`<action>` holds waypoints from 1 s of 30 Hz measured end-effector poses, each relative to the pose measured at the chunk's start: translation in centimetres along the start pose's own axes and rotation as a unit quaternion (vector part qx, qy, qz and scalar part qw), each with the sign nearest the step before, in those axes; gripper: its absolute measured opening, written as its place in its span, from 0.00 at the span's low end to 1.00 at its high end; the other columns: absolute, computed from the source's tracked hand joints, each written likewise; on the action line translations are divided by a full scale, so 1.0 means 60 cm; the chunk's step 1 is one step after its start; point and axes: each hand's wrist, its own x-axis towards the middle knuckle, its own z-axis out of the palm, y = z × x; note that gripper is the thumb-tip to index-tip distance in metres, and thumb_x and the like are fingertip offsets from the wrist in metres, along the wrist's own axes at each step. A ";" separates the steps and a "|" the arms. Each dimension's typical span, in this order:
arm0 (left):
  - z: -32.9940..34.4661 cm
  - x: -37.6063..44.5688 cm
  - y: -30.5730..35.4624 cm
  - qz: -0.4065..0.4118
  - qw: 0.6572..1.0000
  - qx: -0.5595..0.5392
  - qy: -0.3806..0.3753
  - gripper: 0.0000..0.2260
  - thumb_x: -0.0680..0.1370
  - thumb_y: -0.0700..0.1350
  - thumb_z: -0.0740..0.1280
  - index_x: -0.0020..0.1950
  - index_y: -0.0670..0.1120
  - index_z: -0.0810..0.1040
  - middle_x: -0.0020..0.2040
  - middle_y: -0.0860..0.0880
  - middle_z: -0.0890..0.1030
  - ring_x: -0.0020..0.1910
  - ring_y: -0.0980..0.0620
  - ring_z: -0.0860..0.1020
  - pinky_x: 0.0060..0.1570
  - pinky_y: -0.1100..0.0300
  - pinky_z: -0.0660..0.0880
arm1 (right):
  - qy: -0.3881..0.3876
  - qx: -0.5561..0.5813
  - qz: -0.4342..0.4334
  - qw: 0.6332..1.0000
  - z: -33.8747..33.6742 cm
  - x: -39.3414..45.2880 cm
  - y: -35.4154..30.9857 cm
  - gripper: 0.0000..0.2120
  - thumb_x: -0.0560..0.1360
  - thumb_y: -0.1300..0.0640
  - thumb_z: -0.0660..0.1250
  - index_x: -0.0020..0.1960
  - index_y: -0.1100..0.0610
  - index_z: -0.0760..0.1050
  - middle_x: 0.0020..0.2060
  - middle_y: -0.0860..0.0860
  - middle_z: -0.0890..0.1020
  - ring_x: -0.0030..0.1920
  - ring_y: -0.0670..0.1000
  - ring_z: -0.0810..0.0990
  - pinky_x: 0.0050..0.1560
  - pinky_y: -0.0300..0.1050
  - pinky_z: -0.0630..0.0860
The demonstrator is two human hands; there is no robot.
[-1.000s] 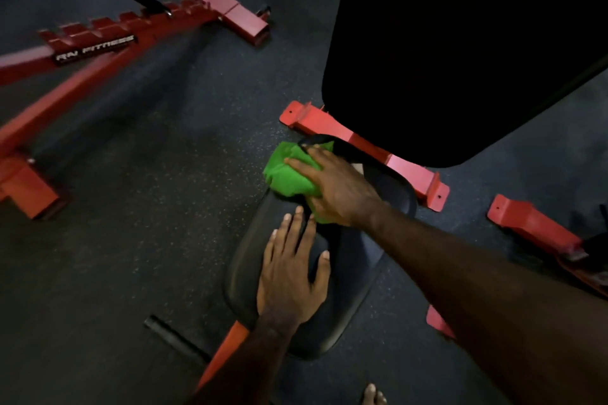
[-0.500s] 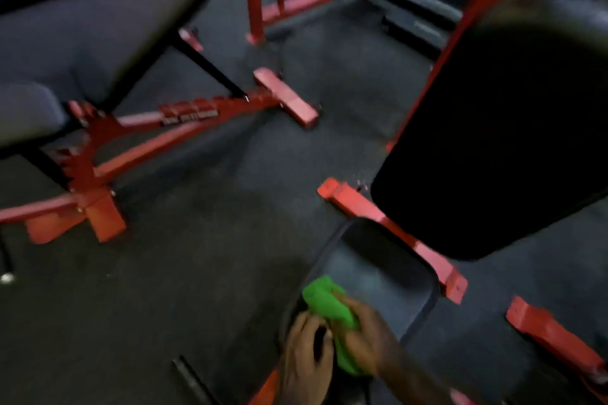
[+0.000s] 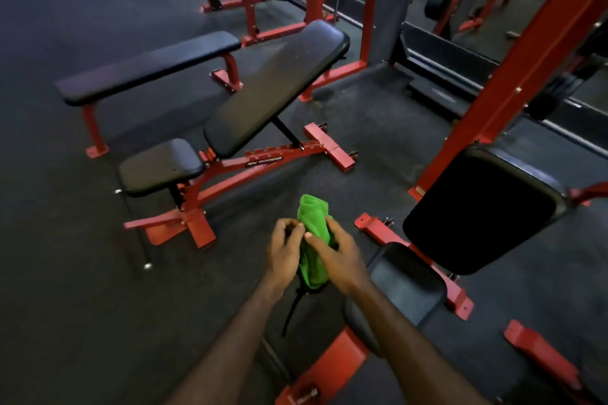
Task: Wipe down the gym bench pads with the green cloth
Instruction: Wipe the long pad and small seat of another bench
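Observation:
The green cloth (image 3: 313,240) hangs bunched in the air between both hands, in front of me and above the floor. My left hand (image 3: 283,248) pinches its left edge with curled fingers. My right hand (image 3: 335,256) holds its right side, thumb across the cloth. Just right of my hands is the near bench's black seat pad (image 3: 404,286), with its raised black back pad (image 3: 483,207) behind it. Neither hand touches a pad.
A second red-framed incline bench stands ahead left, with a seat pad (image 3: 161,166) and a long back pad (image 3: 276,85). A flat bench (image 3: 148,66) lies behind it. Red rack uprights (image 3: 526,52) rise at right. Red floor feet (image 3: 539,355) stick out near me.
Both hands have lifted off the near seat pad and brought the cloth up between them. My view has risen from the pad to the room.

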 end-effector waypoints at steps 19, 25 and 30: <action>-0.336 0.068 0.209 0.000 0.998 -0.067 0.000 0.15 0.77 0.54 0.72 0.54 0.44 0.84 0.51 0.42 0.87 0.54 0.41 0.85 0.60 0.40 0.80 | 0.110 0.262 0.055 0.957 0.238 0.032 -0.276 0.07 0.77 0.61 0.74 0.55 0.56 0.83 0.47 0.51 0.86 0.42 0.43 0.83 0.39 0.34 0.77; -0.399 0.134 0.224 0.010 0.997 -0.074 0.028 0.04 0.83 0.43 0.69 0.53 0.43 0.81 0.51 0.41 0.87 0.49 0.47 0.85 0.54 0.50 0.81 | 0.073 0.314 0.112 0.940 0.311 0.087 -0.287 0.07 0.77 0.55 0.73 0.43 0.56 0.86 0.35 0.47 0.87 0.38 0.48 0.82 0.42 0.46 0.76; -0.429 0.228 0.230 0.022 0.995 -0.091 0.027 0.03 0.84 0.39 0.66 0.53 0.42 0.78 0.48 0.44 0.86 0.46 0.51 0.84 0.48 0.59 0.81 | 0.048 0.330 0.119 0.935 0.352 0.182 -0.327 0.07 0.79 0.55 0.71 0.46 0.52 0.88 0.43 0.49 0.89 0.45 0.49 0.85 0.51 0.48 0.79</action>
